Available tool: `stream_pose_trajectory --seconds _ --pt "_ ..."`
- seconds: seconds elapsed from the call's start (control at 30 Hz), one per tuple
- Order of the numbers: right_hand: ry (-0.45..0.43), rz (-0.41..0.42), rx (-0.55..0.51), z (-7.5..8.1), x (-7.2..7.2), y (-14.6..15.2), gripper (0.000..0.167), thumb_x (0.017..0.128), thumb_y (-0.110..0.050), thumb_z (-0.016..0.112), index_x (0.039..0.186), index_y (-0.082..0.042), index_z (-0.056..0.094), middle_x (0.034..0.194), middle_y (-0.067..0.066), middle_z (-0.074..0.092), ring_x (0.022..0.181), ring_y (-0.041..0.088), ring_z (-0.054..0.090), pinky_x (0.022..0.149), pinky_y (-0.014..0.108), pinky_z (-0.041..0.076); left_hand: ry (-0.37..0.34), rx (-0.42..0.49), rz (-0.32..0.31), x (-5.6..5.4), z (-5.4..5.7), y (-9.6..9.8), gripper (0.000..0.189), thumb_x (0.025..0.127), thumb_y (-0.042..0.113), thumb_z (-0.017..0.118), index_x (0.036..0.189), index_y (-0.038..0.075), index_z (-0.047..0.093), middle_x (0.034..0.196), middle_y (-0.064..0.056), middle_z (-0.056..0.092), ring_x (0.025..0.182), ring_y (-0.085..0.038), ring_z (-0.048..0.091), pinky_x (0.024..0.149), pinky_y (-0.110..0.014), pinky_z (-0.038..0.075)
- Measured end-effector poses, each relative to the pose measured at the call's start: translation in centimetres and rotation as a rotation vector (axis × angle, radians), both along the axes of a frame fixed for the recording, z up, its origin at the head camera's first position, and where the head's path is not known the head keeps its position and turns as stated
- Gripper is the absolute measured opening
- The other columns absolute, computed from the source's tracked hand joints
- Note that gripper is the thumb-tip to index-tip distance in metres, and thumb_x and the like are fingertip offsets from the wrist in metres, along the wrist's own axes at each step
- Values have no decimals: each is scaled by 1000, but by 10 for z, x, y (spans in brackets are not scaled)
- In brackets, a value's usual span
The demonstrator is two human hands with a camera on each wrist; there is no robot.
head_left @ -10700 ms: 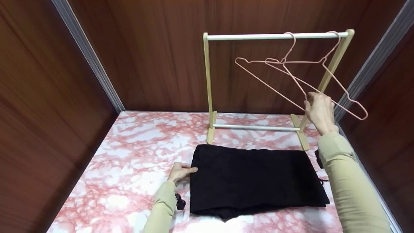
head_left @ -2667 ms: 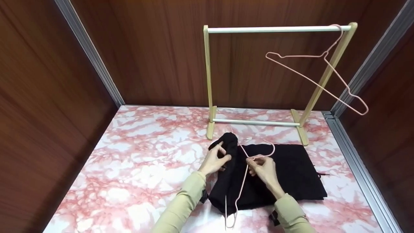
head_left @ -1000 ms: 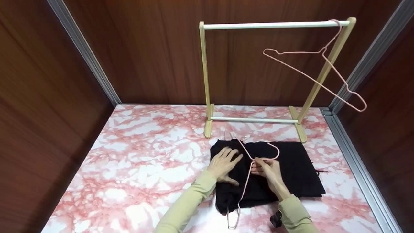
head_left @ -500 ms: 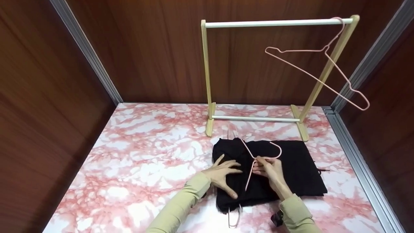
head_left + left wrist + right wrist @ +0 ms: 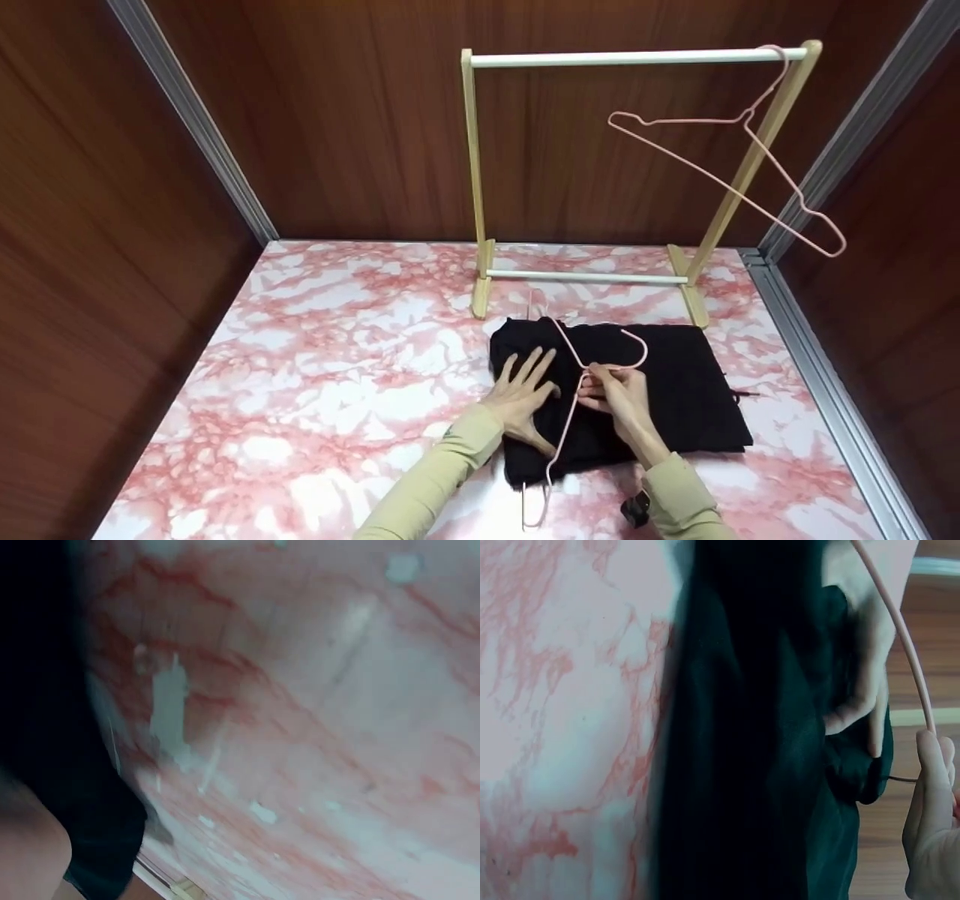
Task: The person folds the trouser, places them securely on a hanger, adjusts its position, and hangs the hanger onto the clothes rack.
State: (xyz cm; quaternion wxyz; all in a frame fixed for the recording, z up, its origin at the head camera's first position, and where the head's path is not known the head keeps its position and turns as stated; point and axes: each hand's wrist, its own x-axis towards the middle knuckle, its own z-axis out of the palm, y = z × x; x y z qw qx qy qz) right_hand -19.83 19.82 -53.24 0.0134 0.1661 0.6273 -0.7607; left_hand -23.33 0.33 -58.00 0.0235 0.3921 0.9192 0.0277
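Note:
A folded black garment (image 5: 694,390) with a cord at its right side lies on the table. A pink wire hanger (image 5: 568,420) lies across its left part, hook to the right, and the garment's left end is folded over the hanger's lower bar. My left hand (image 5: 523,405) rests on that fold with fingers spread; in the right wrist view the left hand (image 5: 870,652) lies against the black cloth. My right hand (image 5: 624,401) pinches the hanger at its neck, below the hook. In the left wrist view, cloth (image 5: 45,690) covers one side.
Behind the garment stands a wooden rack (image 5: 474,165) with a white top rail (image 5: 600,58). A second pink hanger (image 5: 697,165) hangs at the rail's right end. Brown panels (image 5: 360,127) enclose the marbled table (image 5: 300,360) at back and sides.
One hanger has come off the rail and onto the garment. The garment's left end was folded over its bar. My left hand let go of the cloth and now lies spread on it.

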Motion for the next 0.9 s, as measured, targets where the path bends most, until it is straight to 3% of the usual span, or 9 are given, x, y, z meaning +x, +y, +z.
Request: stream_pose_trajectory --seconds 0.2,0.33,0.53,0.7,0.9 --pt "21 13 26 -4 -5 4 20 100 -6 56 97 12 66 67 3 67 57 12 67 60 27 62 35 -47 20 -3 2 5 91 53 90 71 120 31 53 169 -9 20 159 -33 8 126 -62 8" --pt "20 27 39 -7 -7 8 20 99 -4 56 99 14 65 68 3 66 57 13 67 61 29 62 21 -39 32 -8 8 6 104 52 90 72 132 28 48 167 -4 28 158 -28 15 126 -60 12" --pt "20 37 55 -6 -8 10 18 99 -4 57 95 10 66 68 2 66 56 13 66 60 29 62 26 -88 78 -16 20 14 134 44 87 78 152 21 34 168 -14 16 156 -29 20 128 -49 19" --pt "26 36 67 -6 -8 9 17 97 -4 58 94 9 67 67 2 67 55 12 65 58 29 62 86 -203 109 -28 15 21 134 41 92 73 151 27 36 169 -16 14 159 -34 9 128 -57 8" --pt "18 42 75 -8 -7 9 16 97 -3 58 96 9 68 66 2 66 55 12 65 59 29 62 40 -240 132 -34 17 27 134 42 89 76 152 26 31 168 -12 22 157 -32 20 127 -58 11"
